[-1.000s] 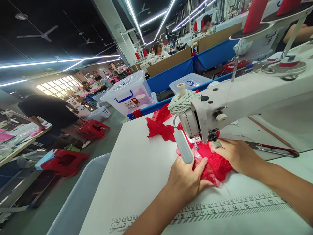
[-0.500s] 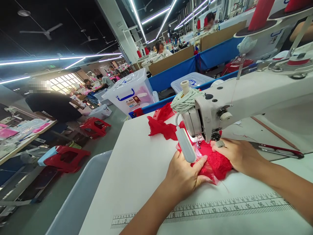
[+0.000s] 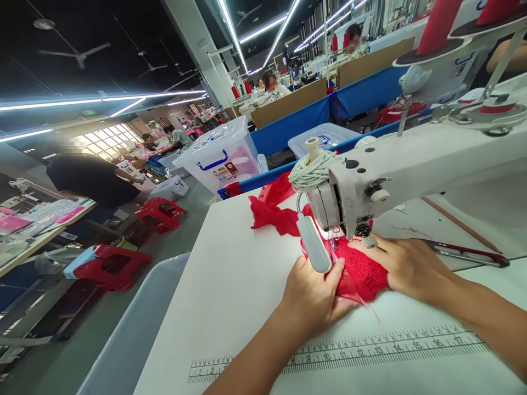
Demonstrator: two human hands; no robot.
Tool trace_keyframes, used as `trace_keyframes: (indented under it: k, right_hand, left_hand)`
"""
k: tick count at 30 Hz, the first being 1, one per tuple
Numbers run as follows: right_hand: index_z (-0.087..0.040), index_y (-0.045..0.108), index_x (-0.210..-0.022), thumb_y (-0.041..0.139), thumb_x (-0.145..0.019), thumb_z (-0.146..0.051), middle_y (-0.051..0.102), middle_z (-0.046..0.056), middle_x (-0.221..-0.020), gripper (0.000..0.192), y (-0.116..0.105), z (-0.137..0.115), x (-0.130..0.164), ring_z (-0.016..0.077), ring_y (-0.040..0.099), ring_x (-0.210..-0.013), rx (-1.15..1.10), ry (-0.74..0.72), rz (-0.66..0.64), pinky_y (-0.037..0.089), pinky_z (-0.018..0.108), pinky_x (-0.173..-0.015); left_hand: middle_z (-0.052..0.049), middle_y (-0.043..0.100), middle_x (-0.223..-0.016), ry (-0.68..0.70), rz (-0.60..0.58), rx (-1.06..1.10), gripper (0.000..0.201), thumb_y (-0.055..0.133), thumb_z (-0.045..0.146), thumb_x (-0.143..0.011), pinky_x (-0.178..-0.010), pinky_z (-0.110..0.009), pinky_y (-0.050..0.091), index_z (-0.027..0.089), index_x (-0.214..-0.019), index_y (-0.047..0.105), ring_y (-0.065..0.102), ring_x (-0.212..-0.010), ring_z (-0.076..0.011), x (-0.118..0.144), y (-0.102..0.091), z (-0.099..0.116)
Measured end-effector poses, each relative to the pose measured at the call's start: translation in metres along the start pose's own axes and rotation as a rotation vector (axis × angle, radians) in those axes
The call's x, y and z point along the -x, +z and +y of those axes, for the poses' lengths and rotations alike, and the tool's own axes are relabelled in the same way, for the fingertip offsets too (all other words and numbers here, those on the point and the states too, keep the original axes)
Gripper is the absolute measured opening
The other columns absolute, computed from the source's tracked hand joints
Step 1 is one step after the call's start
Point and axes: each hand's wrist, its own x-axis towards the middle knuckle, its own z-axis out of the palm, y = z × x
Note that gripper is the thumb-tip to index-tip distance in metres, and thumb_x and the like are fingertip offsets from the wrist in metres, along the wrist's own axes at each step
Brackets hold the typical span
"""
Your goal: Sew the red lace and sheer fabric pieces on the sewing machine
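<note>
Red lace fabric [image 3: 366,274] lies bunched under the presser foot [image 3: 334,243] of a white sewing machine [image 3: 428,159]. My left hand [image 3: 310,291] grips its near left side, thumb and a finger apart around a fold, with the other fingers partly hidden by the grey-white lamp [image 3: 313,244]. From the right, my right hand [image 3: 414,269] holds the fabric's right edge, its fingers reaching over the top beside the machine head. More red cloth [image 3: 274,214] trails onto the table behind the needle. A loose thread hangs off the near edge.
Dark-handled scissors or snips [image 3: 469,253] lie right of my right hand. A printed ruler [image 3: 341,351] runs along the white table [image 3: 197,285]. Pale cord [image 3: 315,170] is wound on the machine head. A grey bin [image 3: 144,307] stands left; a lidded clear box [image 3: 218,153] stands behind.
My right hand's fingers have straightened and spread a little over the fabric. The fabric's near edge has drawn slightly toward the needle. My left hand has barely shifted.
</note>
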Motion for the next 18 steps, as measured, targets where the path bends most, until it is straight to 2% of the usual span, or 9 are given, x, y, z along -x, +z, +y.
trace_keyframes:
  k: [3, 6, 9, 11, 12, 15, 17, 18]
  right_hand:
    - [-0.024, 0.061, -0.101, 0.036, -0.065, 0.004, 0.073, 0.000, -0.095, 0.053, 0.003, -0.006, 0.003, 0.0133, 0.059, -0.058, -0.105, -0.085, 0.035, 0.031, 0.025, -0.047]
    - [-0.024, 0.062, -0.093, 0.038, -0.066, 0.002, 0.069, 0.000, -0.081, 0.044, 0.005, -0.009, 0.002, 0.0135, 0.057, -0.058, -0.265, -0.030, -0.015, 0.035, 0.024, -0.049]
    - [-0.023, 0.061, -0.088, 0.043, -0.065, -0.005, 0.063, -0.001, -0.070, 0.035, 0.003, -0.012, -0.004, 0.0143, 0.054, -0.057, -0.397, 0.088, -0.075, 0.039, 0.023, -0.050]
    - [-0.023, 0.059, -0.079, 0.044, -0.072, -0.011, 0.062, 0.000, -0.068, 0.021, 0.000, -0.014, -0.009, 0.0145, 0.055, -0.057, -0.482, 0.164, -0.060, 0.041, 0.024, -0.051]
    - [-0.023, 0.055, -0.071, 0.043, -0.078, -0.015, 0.060, 0.000, -0.063, 0.016, -0.002, -0.015, -0.011, 0.0141, 0.054, -0.054, -0.527, 0.215, -0.050, 0.041, 0.024, -0.049]
    - [-0.024, 0.038, -0.056, 0.039, -0.091, -0.030, 0.051, -0.004, -0.046, 0.036, -0.003, -0.018, -0.014, 0.0122, 0.048, -0.041, -0.651, 0.407, -0.073, 0.039, 0.024, -0.044]
    - [-0.024, 0.036, -0.055, 0.040, -0.093, -0.036, 0.050, -0.005, -0.042, 0.040, -0.003, -0.019, -0.014, 0.0117, 0.048, -0.039, -0.695, 0.474, -0.101, 0.040, 0.024, -0.044]
    - [-0.024, 0.037, -0.056, 0.040, -0.094, -0.037, 0.050, -0.005, -0.043, 0.040, -0.003, -0.020, -0.014, 0.0116, 0.049, -0.039, -0.699, 0.478, -0.092, 0.040, 0.024, -0.044]
  left_hand:
    - [-0.009, 0.060, -0.074, -0.003, 0.033, 0.019, 0.038, 0.052, 0.039, -0.081, -0.053, -0.032, 0.041, 0.011, -0.101, 0.068, 0.058, -0.066, -0.0229, -0.005, 0.001, 0.005]
    - [-0.003, 0.056, -0.065, -0.006, 0.124, -0.048, 0.019, 0.054, 0.015, -0.078, -0.051, -0.028, 0.038, 0.013, -0.093, 0.066, 0.055, -0.059, -0.0182, -0.007, 0.003, 0.008]
    - [-0.006, 0.064, -0.075, -0.072, 0.189, -0.015, 0.032, 0.046, -0.002, -0.080, -0.045, -0.023, 0.035, 0.013, -0.101, 0.063, 0.059, -0.061, -0.0155, -0.007, 0.004, 0.006]
    - [-0.008, 0.068, -0.087, -0.159, 0.150, 0.234, 0.035, 0.040, -0.001, -0.082, -0.044, -0.022, 0.039, 0.015, -0.105, 0.061, 0.062, -0.065, -0.0152, -0.007, 0.003, 0.003]
    - [-0.007, 0.068, -0.084, -0.235, 0.106, 0.416, 0.035, 0.038, 0.001, -0.083, -0.045, -0.022, 0.041, 0.016, -0.105, 0.060, 0.062, -0.062, -0.0144, -0.008, 0.002, 0.002]
    - [0.003, 0.056, -0.056, -0.584, -0.064, 0.966, 0.035, 0.035, 0.008, -0.083, -0.042, -0.022, 0.045, 0.018, -0.107, 0.057, 0.053, -0.042, -0.0118, -0.014, 0.001, -0.001]
    - [0.006, 0.053, -0.055, -0.761, -0.130, 1.168, 0.031, 0.042, 0.011, -0.080, -0.040, -0.021, 0.043, 0.017, -0.107, 0.056, 0.050, -0.039, -0.0101, -0.019, 0.000, 0.000]
    - [0.006, 0.053, -0.057, -0.790, -0.133, 1.205, 0.027, 0.048, 0.014, -0.078, -0.040, -0.021, 0.043, 0.017, -0.103, 0.057, 0.049, -0.040, -0.0090, -0.021, 0.000, 0.001]
